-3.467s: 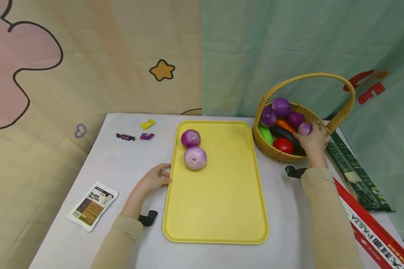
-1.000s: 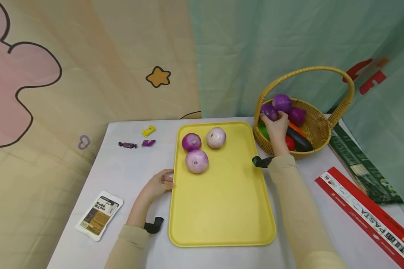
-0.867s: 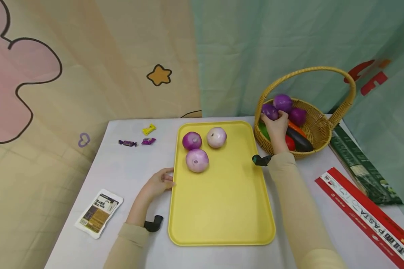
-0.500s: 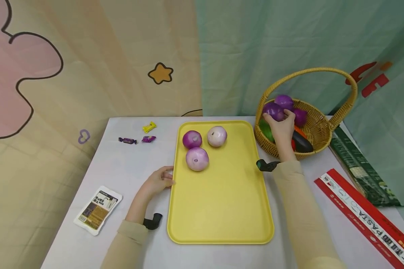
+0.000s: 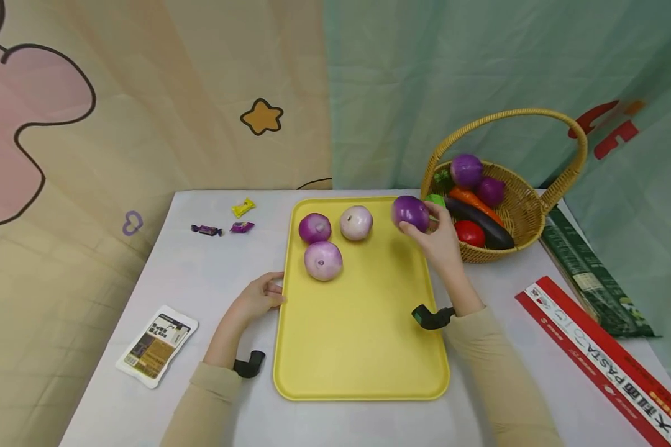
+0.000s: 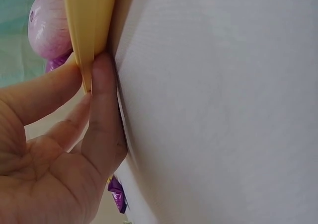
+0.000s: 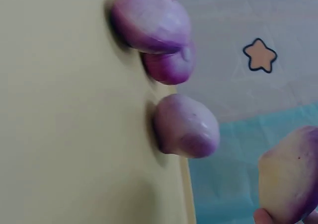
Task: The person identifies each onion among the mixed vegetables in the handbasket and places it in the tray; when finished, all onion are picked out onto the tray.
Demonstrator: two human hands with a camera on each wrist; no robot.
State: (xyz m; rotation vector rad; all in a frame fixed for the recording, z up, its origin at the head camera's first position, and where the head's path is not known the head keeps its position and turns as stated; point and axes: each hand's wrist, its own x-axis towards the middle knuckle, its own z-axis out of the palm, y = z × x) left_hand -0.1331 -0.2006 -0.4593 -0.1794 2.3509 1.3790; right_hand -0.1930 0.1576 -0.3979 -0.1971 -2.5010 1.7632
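Observation:
My right hand (image 5: 440, 242) holds a purple onion (image 5: 410, 212) over the far right corner of the yellow tray (image 5: 363, 335). In the right wrist view this held onion (image 7: 285, 177) shows at the lower right, with fingertips below it. Three more onions sit toward the tray's far left: a dark purple one (image 5: 315, 228), a pale one (image 5: 356, 223) and a pale purple one (image 5: 323, 261). My left hand (image 5: 257, 298) pinches the tray's left rim; the left wrist view shows the thumb over the rim (image 6: 85, 35) and a finger beneath it.
A handled wicker basket (image 5: 483, 255) stands right of the tray, with two purple onions (image 5: 466, 171), a carrot (image 5: 475, 202), an eggplant (image 5: 481, 223) and a tomato (image 5: 470, 233). Farther right lie a green packet (image 5: 589, 279) and a red pasta box (image 5: 604, 360). Candies (image 5: 207, 230) and a pouch (image 5: 158, 346) lie left.
A pale onion has come from the basket onto the tray. My right hand has since lifted a purple onion out of the basket and moved left over the tray. My left hand stays at the rim.

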